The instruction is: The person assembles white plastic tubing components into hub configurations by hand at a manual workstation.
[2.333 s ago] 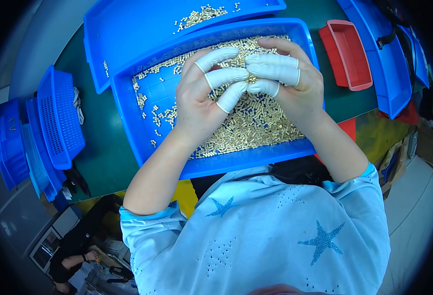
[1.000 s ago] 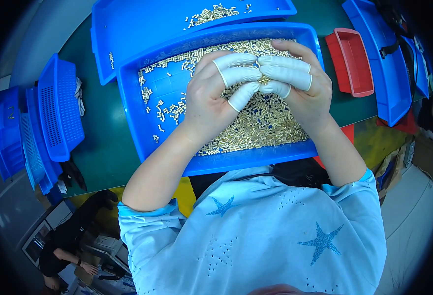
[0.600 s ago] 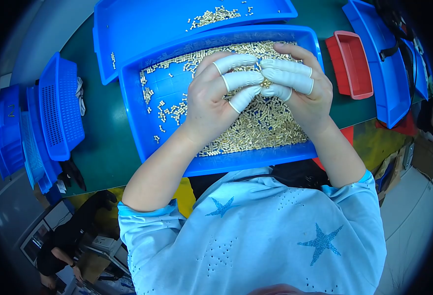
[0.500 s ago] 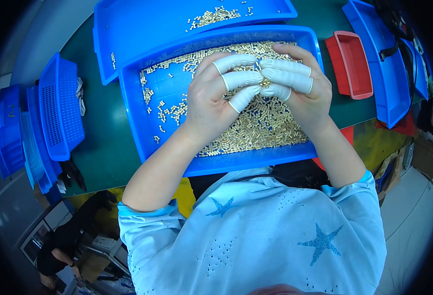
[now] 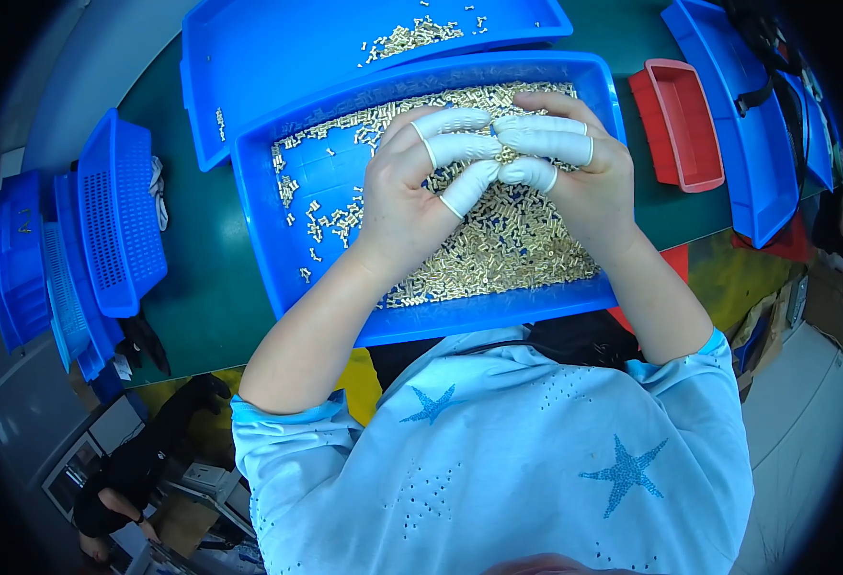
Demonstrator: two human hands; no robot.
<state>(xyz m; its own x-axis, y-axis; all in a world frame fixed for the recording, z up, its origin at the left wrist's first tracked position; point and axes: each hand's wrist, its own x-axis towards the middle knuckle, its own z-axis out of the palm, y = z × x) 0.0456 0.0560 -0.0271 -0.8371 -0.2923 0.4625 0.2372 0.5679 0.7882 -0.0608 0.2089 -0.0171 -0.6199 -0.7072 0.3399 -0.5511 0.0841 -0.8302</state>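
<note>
My left hand (image 5: 407, 182) and my right hand (image 5: 589, 182) meet above a blue plastic tray (image 5: 316, 287), with white finger cots on thumbs and several fingers. Fingertips of both are closed together around a few small brass-coloured metal pieces (image 5: 507, 153), which are mostly hidden. Beneath them, a thick layer of similar short, dumbbell-shaped brass pieces (image 5: 498, 249) covers the tray's right and middle. Toward its left side the pieces lie thinly scattered.
Behind stands another blue tray (image 5: 278, 57) with a small heap of brass pieces (image 5: 412, 38). A red bin (image 5: 678, 125) and a long blue tray (image 5: 742, 144) are at right. Perforated blue baskets (image 5: 120, 211) stand at left on the green tabletop (image 5: 196, 287). Another person (image 5: 134, 470) bends at lower left.
Both hands have shifted slightly left together, the right one more. Their fingertips remain pressed together around the brass pieces, of which less shows now.
</note>
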